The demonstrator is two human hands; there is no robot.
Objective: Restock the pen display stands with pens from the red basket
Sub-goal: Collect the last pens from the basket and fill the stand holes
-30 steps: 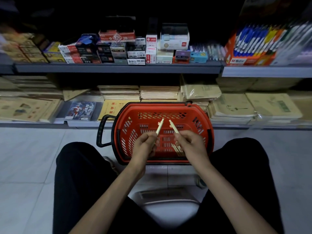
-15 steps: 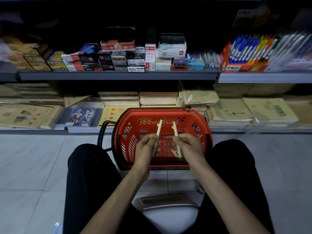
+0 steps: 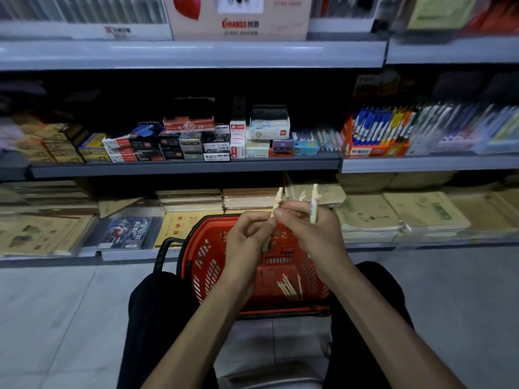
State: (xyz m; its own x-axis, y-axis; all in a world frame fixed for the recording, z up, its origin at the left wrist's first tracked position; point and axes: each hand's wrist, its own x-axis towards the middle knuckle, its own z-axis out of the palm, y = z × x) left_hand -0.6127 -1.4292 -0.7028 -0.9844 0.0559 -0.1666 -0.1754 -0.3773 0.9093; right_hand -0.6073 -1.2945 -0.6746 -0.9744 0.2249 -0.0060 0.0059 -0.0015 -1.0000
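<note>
We note both hands raised above the red basket (image 3: pixel 202 254), which sits on the floor between the person's knees, up against the front edge of the bottom shelf.

Left hand (image 3: pixel 247 234): fingers curled, pinching a cream pen (image 3: pixel 278 197) near its middle. The pen tilts slightly, with its upper end above the fingertips and its lower end showing below the hand, over the basket.

Right hand (image 3: pixel 311 231): fingers curled round a second cream pen (image 3: pixel 314 203), which stands nearly upright out of the top of the grip. The forefinger tip reaches across to the left hand's pen; we cannot tell whether it touches or stops just short.

The two pens are near each other but apart, roughly parallel.

More loose pens (image 3: pixel 289 287) lie in a small heap on the basket floor, toward its near right corner, below the right wrist.

A pen display stand (image 3: pixel 376 133), orange, full of blue-capped pens, sits on the middle shelf to the right, well apart from both hands.
</note>
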